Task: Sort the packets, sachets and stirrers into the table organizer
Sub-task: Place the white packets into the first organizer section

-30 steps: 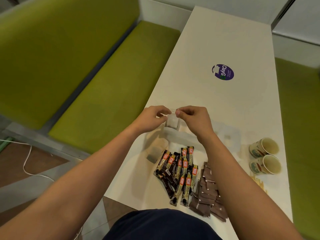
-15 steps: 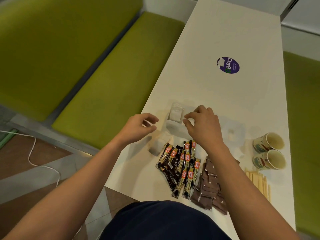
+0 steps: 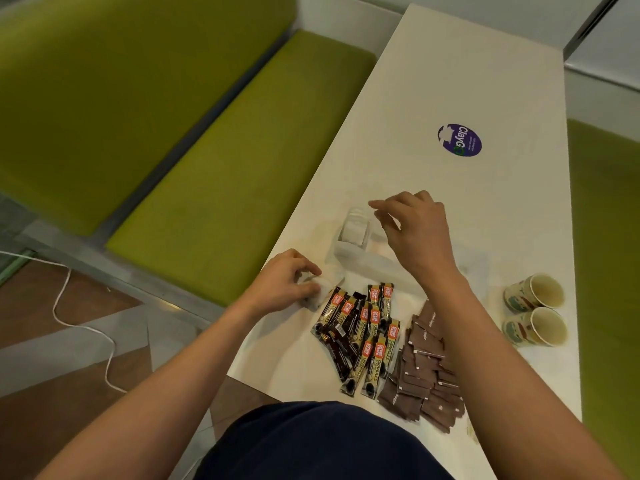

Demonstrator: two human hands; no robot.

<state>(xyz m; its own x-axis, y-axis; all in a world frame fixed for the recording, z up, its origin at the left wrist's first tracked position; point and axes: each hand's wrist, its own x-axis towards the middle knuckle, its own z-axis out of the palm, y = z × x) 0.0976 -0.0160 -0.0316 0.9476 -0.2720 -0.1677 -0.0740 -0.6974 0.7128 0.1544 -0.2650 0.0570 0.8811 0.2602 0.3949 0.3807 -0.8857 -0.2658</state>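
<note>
A clear table organizer (image 3: 349, 252) stands on the white table (image 3: 450, 81), with white sachets (image 3: 354, 230) upright in its left round compartment. My right hand (image 3: 414, 233) hovers over the organizer, fingers apart and holding nothing. My left hand (image 3: 287, 284) rests at the table's left edge, its fingers closed around white sachets (image 3: 320, 294). Several black-and-gold coffee stick packets (image 3: 362, 334) lie in a heap in front of the organizer. A pile of brown sugar packets (image 3: 427, 370) lies to their right, partly under my right forearm. No stirrers can be made out.
Two paper cups (image 3: 535, 311) lie on their sides at the right. A purple round sticker (image 3: 459, 139) marks the table farther back. Green bench seats (image 3: 242, 140) run along both long sides. A white cable (image 3: 86, 327) lies on the floor at left.
Both hands let go of the white sachets, which now stand in the organizer. My left hand dropped back left to the white sachets by the table edge and closed on them.
</note>
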